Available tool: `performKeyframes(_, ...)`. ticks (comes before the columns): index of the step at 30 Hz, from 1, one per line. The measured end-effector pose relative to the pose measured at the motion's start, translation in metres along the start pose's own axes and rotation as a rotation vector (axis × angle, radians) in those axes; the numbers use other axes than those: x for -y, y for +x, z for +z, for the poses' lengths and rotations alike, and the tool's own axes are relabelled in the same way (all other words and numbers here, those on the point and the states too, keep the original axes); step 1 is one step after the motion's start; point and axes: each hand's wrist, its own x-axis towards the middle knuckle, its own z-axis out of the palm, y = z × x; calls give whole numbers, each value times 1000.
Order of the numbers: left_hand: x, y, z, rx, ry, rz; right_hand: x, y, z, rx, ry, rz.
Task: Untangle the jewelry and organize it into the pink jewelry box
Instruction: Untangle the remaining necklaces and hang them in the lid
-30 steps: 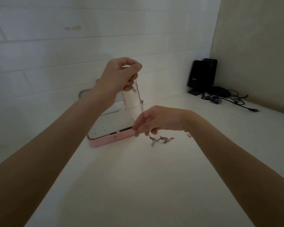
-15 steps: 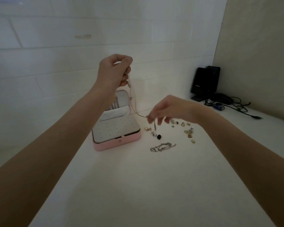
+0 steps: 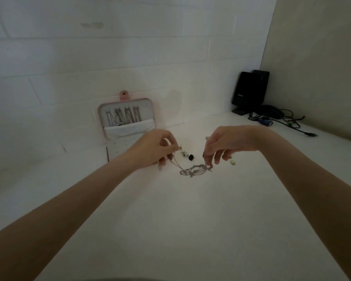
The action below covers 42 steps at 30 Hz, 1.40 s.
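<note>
Head view, white counter [image 3: 180,230]: broad bare surface in the foreground betw. both forearms; back edge meets the tiled wall, rt side closed by a beige wall.
Pink jewelry box [image 3: 128,118]: open, lid upright against the back wall w/ chains hung inside.
Left hand [image 3: 153,148]: fingers pinched on one end of a thin chain [image 3: 175,162].
Right hand [image 3: 223,146]: fingertips pinching the tangled silver jewelry [image 3: 194,170] lying on the counter (chain runs into it).
Small loose pcs [image 3: 187,156] betw. the hands.
Black speaker [image 3: 249,91], far rt corner; logo too small to read
</note>
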Motion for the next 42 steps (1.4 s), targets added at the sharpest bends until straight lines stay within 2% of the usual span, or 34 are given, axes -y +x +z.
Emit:
performKeyframes(4,16,-3,13,124,77,-79,-4,-5,-2,-9,83,11)
performKeyframes(9,26,-5,16,127,-54,-181,-3,-8,-15,-293,270,-1)
performKeyframes(11,28,-5,15,115,-96,-211,-2,-9,-17,-329,338,-8)
performKeyframes(20,35,-5,8,90,6,-218,11,-15,-20,-349,438,-109)
performKeyframes(25,40,-7,4,146,207,-84,23,-23,-26,-357,480,-198)
performKeyframes(31,36,-8,-3,23,160,-33,35,-29,-27,-312,321,-193)
performKeyframes(34,26,-8,-8,-50,285,16,36,-29,-24,-277,298,-170)
performKeyframes(37,22,-9,-10,15,481,19,37,-31,-23,-272,275,-162)
performKeyframes(40,20,-11,-7,124,555,-34,41,-33,-23,-241,238,-164)
performKeyframes(42,15,-11,-7,78,568,5,45,-34,-21,-198,212,-168)
